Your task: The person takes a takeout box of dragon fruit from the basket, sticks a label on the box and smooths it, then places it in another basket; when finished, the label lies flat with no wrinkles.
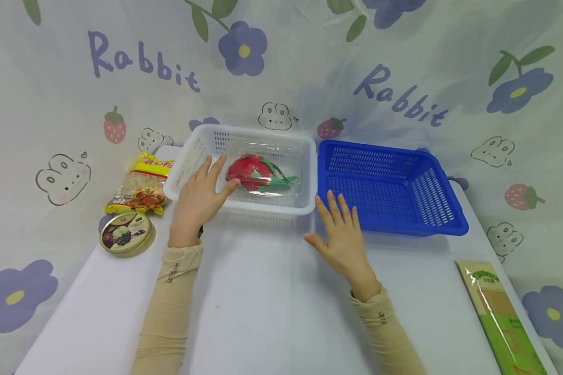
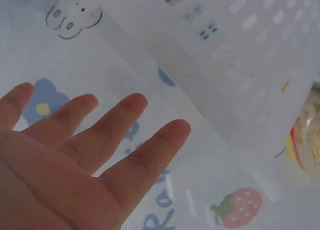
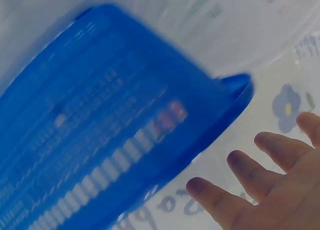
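Observation:
My left hand (image 1: 200, 200), fingers spread, hovers over the near left part of the white basket (image 1: 309, 172) and holds nothing. Inside that basket lies a clear plastic box (image 1: 288, 192) with a red and green dragon fruit (image 1: 248, 171) in it. My right hand (image 1: 341, 242) has its fingers extended beside the near left corner of the blue basket (image 1: 419, 229); nothing is in its grasp. In the left wrist view the left fingers (image 2: 165, 140) stand apart from the basket wall. The right wrist view shows the right fingers (image 3: 215, 195) close to the blue rim.
Left of the white basket lie a yellow food packet (image 1: 145, 185) and a round tin (image 1: 127, 234). A long green and tan packet (image 1: 504, 317) rests along the right table edge. A printed curtain (image 1: 281, 62) hangs behind both baskets.

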Demonstrator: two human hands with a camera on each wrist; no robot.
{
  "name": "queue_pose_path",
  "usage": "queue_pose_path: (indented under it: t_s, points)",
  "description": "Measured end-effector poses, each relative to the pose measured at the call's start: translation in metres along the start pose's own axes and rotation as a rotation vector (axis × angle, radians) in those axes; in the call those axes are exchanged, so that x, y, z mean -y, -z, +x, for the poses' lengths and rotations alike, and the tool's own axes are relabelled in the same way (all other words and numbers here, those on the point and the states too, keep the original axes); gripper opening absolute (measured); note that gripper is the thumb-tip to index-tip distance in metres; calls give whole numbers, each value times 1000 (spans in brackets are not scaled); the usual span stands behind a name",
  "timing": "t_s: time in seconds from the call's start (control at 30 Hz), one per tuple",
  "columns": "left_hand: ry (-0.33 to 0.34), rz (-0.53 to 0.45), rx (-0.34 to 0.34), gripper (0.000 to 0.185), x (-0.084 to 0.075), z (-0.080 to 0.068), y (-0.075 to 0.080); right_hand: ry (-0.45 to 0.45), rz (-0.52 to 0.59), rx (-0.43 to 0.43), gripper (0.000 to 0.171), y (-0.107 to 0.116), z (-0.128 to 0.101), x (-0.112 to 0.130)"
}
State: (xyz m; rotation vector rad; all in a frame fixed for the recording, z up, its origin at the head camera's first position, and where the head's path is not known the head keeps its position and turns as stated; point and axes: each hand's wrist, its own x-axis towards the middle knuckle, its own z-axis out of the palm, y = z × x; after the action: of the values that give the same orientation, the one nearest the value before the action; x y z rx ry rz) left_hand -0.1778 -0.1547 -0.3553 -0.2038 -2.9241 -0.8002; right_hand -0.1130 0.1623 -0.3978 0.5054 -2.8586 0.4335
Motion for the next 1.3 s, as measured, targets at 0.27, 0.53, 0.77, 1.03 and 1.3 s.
queue_pose_path:
  t_s: [0.27, 0.53, 0.77, 1.03, 1.3]
  points:
    - [63, -120, 39, 90, -3, 30, 3, 14, 54, 29, 101, -20, 13, 26]
    - [147, -172, 69, 89, 2, 46, -14, 40, 53, -5, 102, -36, 21, 43]
    - [199, -161, 99, 90, 9, 50, -29, 53, 47, -48, 101, -53, 27, 49]
    - [255, -155, 140, 91, 12, 58, -36, 77, 3, -194, 89, -72, 32, 52]
    - [297, -120, 168, 87, 10, 66, -41, 49, -33, -368, 75, -86, 41, 55]
